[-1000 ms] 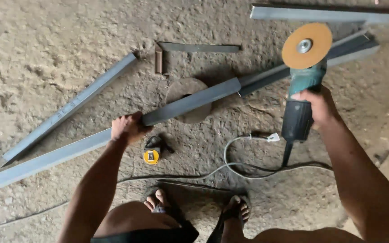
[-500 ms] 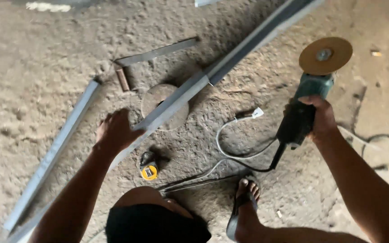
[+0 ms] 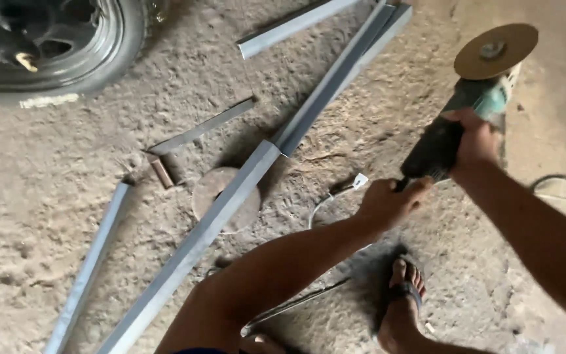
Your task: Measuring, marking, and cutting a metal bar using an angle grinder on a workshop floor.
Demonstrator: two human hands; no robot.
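Rough concrete floor (image 3: 67,196) carries long grey steel tubes (image 3: 230,203). Left hand (image 3: 388,200) has left the tube and now closes on the angle grinder (image 3: 466,118) rear, joining the right hand (image 3: 476,137) gripping its body, lifted clear.

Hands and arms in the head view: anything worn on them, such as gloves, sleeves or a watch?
Nothing worn. The left hand and right hand have no gloves, and both forearms are uncovered as far as the frame shows, with no sleeves, watch or rings visible.
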